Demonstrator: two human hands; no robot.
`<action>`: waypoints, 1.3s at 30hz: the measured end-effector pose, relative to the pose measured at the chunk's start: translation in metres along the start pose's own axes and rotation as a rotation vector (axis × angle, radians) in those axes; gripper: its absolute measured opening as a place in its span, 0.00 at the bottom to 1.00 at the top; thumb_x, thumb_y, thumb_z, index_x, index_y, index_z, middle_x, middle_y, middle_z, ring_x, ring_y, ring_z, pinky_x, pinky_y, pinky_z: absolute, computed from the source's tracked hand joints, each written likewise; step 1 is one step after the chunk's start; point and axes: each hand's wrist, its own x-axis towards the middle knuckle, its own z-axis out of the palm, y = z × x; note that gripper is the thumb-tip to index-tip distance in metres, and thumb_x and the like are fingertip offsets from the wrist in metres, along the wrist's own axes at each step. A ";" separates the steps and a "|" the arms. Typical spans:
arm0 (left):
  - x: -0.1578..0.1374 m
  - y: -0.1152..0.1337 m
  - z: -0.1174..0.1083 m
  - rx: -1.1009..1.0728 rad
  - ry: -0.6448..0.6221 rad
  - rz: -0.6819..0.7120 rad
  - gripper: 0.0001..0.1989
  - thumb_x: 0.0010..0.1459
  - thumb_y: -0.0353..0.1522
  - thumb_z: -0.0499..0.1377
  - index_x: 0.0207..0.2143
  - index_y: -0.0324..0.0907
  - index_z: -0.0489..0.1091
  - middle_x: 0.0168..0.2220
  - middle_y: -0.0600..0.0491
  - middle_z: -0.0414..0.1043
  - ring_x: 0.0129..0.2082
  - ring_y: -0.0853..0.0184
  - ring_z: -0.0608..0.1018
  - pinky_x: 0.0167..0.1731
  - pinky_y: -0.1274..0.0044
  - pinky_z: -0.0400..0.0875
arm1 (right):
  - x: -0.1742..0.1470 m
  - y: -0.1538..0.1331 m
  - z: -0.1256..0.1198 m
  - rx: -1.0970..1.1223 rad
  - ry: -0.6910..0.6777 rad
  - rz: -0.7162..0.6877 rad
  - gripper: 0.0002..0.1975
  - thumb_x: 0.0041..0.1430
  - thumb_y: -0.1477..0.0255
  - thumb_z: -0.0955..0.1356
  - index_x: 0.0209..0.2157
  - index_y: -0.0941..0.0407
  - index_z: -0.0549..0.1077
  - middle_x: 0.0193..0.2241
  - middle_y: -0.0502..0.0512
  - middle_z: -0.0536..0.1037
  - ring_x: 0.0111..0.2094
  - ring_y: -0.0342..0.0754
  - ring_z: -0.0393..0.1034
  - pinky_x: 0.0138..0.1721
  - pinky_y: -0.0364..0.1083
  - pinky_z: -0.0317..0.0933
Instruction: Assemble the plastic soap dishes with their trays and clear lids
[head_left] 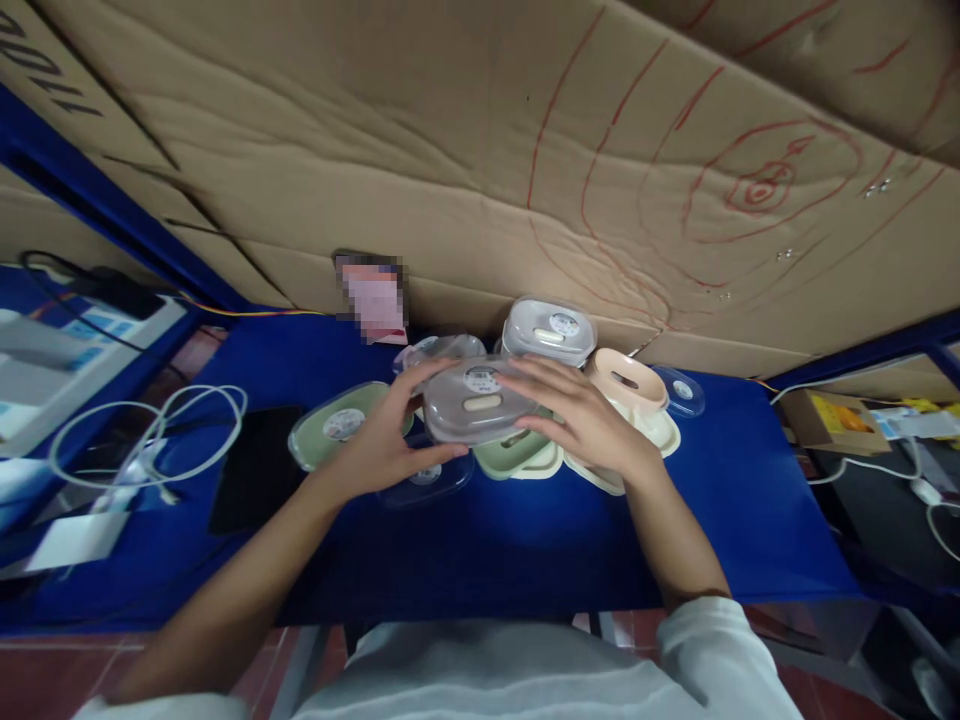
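Between my two hands is an oval soap box (480, 405) with a clear lid, a round label and a pale slot showing through. My left hand (401, 430) grips its left end, the thumb along the near edge. The fingers of my right hand (574, 405) curve over the top and right end. Behind it stands another lidded oval box (550, 330). A green box with a clear lid (337, 425) lies beside my left hand. Under the held box are an open green box (517, 455) and a loose clear lid (427, 480). A peach box (626, 380) sits right of my right hand.
A cardboard wall (450, 150) with red curves rises behind the blue table (510, 560). At left are a coiled white cable (150, 440) and a flat black object (255, 470). A blurred pink item (375, 300) leans at the back. Another clear lid (681, 390) lies at right.
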 end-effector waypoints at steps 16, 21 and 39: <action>-0.006 -0.011 0.003 0.146 0.048 -0.017 0.49 0.64 0.44 0.70 0.76 0.51 0.45 0.77 0.37 0.48 0.77 0.45 0.56 0.71 0.49 0.62 | 0.027 -0.019 0.052 -0.228 -0.025 -0.065 0.18 0.77 0.63 0.66 0.61 0.56 0.75 0.57 0.59 0.81 0.60 0.54 0.71 0.65 0.56 0.56; -0.003 -0.016 0.001 0.205 0.041 -0.032 0.48 0.62 0.43 0.71 0.75 0.53 0.48 0.77 0.38 0.47 0.78 0.43 0.54 0.71 0.46 0.61 | 0.043 -0.004 0.044 -0.110 -0.087 -0.088 0.16 0.75 0.60 0.69 0.55 0.54 0.78 0.53 0.57 0.83 0.55 0.52 0.75 0.61 0.54 0.56; -0.042 -0.014 -0.040 0.723 -0.003 -0.192 0.48 0.64 0.48 0.68 0.77 0.53 0.46 0.78 0.38 0.46 0.76 0.38 0.58 0.70 0.43 0.59 | 0.079 -0.013 0.060 -0.468 0.037 -0.001 0.19 0.76 0.79 0.60 0.61 0.61 0.74 0.63 0.67 0.75 0.67 0.61 0.63 0.73 0.68 0.47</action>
